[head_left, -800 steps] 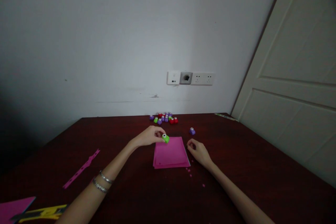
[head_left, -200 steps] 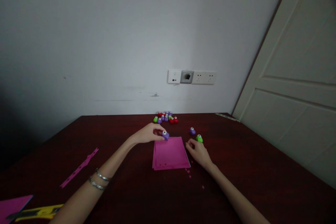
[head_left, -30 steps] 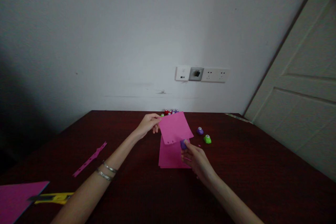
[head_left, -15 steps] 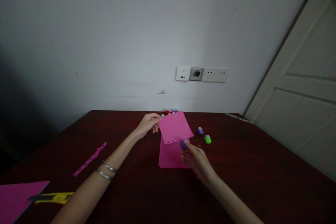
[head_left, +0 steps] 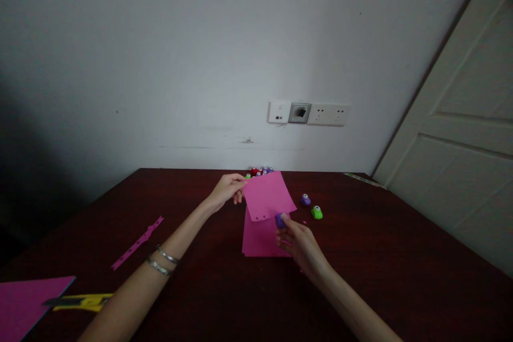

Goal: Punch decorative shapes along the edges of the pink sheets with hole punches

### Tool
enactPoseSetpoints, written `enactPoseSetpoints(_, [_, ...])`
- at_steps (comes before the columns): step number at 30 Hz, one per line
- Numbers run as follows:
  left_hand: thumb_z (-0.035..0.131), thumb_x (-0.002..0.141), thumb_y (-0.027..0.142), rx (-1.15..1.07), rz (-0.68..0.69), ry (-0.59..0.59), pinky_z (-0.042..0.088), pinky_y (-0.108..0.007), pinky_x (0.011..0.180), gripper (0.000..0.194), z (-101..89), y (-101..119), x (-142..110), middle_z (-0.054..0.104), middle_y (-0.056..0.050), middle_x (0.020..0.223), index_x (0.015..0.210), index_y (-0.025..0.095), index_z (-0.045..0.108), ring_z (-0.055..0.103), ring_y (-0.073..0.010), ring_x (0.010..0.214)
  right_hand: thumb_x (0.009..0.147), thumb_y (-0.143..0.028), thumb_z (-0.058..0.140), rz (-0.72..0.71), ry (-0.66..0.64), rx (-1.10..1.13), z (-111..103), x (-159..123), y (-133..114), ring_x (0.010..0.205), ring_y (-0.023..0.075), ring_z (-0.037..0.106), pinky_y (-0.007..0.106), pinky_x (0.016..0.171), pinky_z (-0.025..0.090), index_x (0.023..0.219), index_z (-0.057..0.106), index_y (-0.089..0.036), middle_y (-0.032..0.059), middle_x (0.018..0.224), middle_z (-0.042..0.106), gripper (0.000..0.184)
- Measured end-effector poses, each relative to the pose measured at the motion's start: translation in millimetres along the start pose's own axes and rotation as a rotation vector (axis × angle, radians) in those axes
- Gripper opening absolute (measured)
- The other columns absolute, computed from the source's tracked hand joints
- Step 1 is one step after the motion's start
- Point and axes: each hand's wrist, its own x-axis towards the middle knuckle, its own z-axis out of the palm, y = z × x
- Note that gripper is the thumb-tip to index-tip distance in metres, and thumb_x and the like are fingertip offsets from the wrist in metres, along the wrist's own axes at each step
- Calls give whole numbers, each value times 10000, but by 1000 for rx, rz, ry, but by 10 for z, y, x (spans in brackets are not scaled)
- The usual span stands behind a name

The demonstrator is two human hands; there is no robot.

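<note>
the pink sheet [head_left: 268, 197] is thin, smooth and plain, with two small dark holes along its near edge. it is raised between the hands, over a pink paper stack [head_left: 260, 240]. the left hand [head_left: 226, 191] grasps it by the far left corner, while the right hand [head_left: 300, 243] pinches a small purple punch [head_left: 279, 220], thumb on the pale top, at the sheet's near edge. the sheet covers the far part of the stack and some of the punch cluster [head_left: 260, 171] beyond the left hand; the right fingers hide part of the stack's right side. beyond and to the right of the right hand sit another purple punch [head_left: 305, 200] and a green punch [head_left: 317, 212]. left of the left forearm lies a pink strip [head_left: 137, 243] with holes, and nearer, a yellow cutter [head_left: 82, 302] overlaps pink paper [head_left: 30, 302]. the sheet's holed edge faces the wearer, rising slightly rightward; it looks nearly square, so its long axis cannot be told.
</note>
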Motion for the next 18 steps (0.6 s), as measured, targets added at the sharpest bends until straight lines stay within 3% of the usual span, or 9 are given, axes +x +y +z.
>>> enactPoseSetpoints(18, [577,760,281,-18,-34,-27,337,-167,334,175,59,19,-24,559,19,473,821,120,544,479,-65,333,614,-452,718,-14,-25,8,-15,-16,29,494,106,555,233,516,452,645,623,-127,26,577,619,340])
